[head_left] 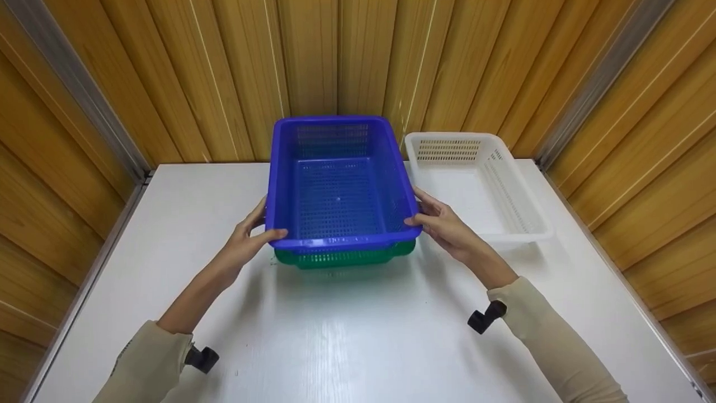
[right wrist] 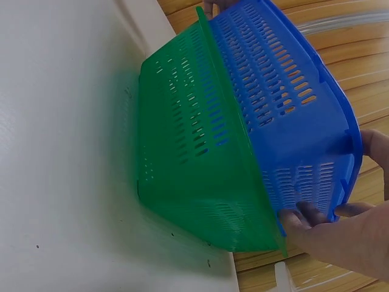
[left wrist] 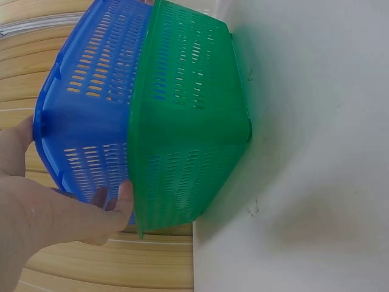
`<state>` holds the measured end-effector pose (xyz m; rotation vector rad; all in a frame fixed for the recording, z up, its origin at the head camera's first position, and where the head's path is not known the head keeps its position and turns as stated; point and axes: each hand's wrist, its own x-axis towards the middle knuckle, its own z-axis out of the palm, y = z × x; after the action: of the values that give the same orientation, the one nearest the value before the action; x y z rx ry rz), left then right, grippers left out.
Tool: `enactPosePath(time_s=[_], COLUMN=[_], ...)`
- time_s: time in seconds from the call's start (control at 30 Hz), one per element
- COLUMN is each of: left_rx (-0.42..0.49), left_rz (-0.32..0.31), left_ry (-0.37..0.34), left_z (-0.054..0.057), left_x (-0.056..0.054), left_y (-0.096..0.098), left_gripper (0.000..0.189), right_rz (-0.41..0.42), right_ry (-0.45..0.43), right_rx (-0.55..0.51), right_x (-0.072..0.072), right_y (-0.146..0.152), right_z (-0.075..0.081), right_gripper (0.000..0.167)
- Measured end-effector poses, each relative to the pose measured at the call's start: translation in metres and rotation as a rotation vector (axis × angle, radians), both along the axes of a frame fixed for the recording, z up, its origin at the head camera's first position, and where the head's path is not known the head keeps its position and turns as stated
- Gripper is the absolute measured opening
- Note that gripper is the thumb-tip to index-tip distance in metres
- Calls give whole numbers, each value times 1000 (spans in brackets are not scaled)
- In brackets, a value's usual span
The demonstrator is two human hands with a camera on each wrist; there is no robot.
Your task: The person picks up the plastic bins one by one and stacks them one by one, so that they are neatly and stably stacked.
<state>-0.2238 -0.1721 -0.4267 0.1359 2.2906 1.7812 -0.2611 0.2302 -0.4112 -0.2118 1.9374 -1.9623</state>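
A blue plastic basket [head_left: 335, 196] with slotted walls sits partly inside a green basket [head_left: 347, 257], its upper part standing above the green rim. In the left wrist view the green basket [left wrist: 188, 121] rests on the white table. My left hand [head_left: 246, 240] grips the blue basket's near left corner, thumb over the rim and fingers along the outer wall. At the near right corner my right hand [head_left: 442, 224] holds the same rim, thumb on top. The right wrist view shows that hand's fingers [right wrist: 298, 222] against the blue wall, close to the green rim.
A white basket [head_left: 537, 224] stands on the table just right of the blue one. Wood-patterned panels [head_left: 335, 56] rise behind the table [head_left: 335, 347] and along both sides. A small black device [head_left: 486, 317] is fixed at each sleeve cuff.
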Motion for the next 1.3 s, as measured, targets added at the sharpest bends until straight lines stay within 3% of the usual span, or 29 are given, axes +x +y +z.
enactPosePath(time_s=[0.2,0.53,0.73,1.0,1.3], left_rx=[18,9,32,38,38], left_rz=[-20,-19,-32,-35,-55], left_ry=[-13,-65,-56,-93,-95], left_z=[-6,-17,-22,-29,-33], left_x=[-2,-3,-5,-5,-6], left_y=[-2,-5,-5,-6,-6], left_gripper=[89,93,92,95,94], right_rz=[20,43,70,149,182], right_ry=[4,-80,-108,-115,-110], right_rx=[31,17,37,57,51], right_x=[-1,1,-1,0,0], right_y=[0,-1,-1,1,3], right_z=[-3,-8,-10,-16,-22], right_gripper=[86,86,87,90,91])
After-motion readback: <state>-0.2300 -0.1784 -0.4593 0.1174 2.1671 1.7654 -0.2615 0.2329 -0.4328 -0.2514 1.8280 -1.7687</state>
